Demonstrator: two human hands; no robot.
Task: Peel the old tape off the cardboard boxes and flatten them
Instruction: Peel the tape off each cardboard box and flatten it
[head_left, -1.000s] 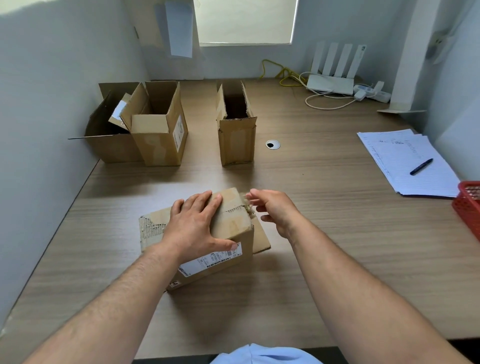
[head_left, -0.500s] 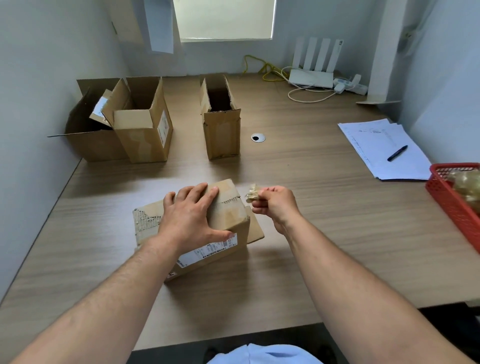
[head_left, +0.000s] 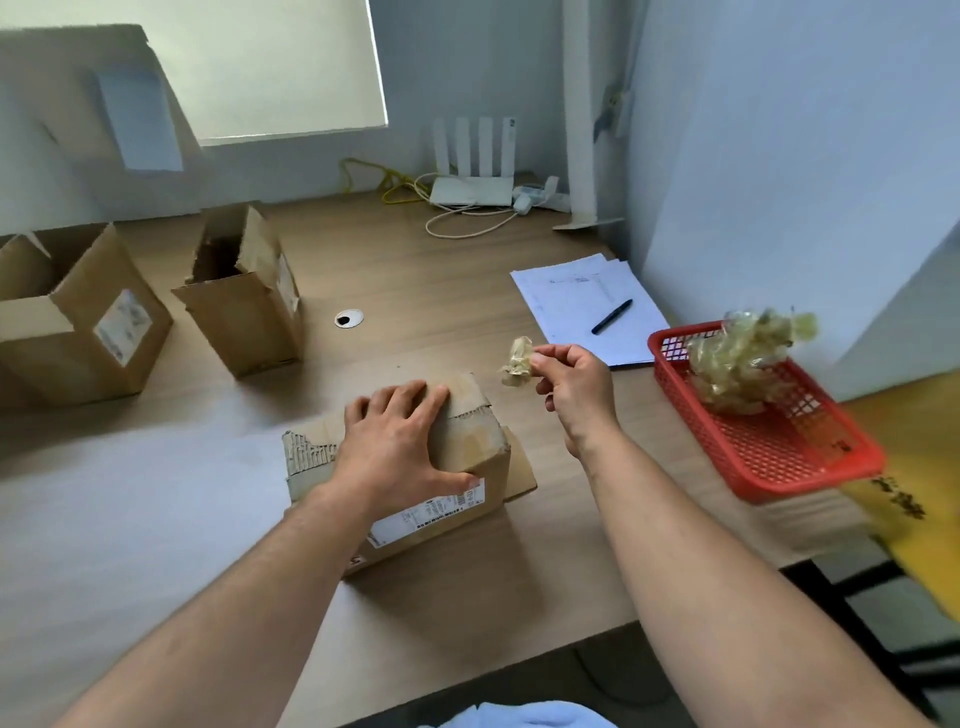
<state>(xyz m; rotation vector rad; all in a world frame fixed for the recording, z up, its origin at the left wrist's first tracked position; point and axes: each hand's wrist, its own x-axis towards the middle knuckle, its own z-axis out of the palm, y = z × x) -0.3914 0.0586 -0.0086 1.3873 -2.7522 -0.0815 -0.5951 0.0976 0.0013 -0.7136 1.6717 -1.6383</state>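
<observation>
Closed box (head_left: 467, 447) at desk (head_left: 467, 270) front, 2 open boxes (head_left: 244, 296) behind-left, papers (head_left: 576, 306) under pen (head_left: 612, 316) behind-right, basket (head_left: 779, 441) holding tape wad (head_left: 737, 358) right.

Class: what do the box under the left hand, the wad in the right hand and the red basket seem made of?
Box: matte brown corrugated cardboard; torn flutes show on top. Wad: probably old plastic tape, a yellowish crumpled film. Red basket: likely moulded plastic; uniform colour, open lattice walls.

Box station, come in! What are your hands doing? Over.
Left hand flat on the box. Right hand pinches a tape wad, off the box. Red basket to its right, nothing between.
</observation>
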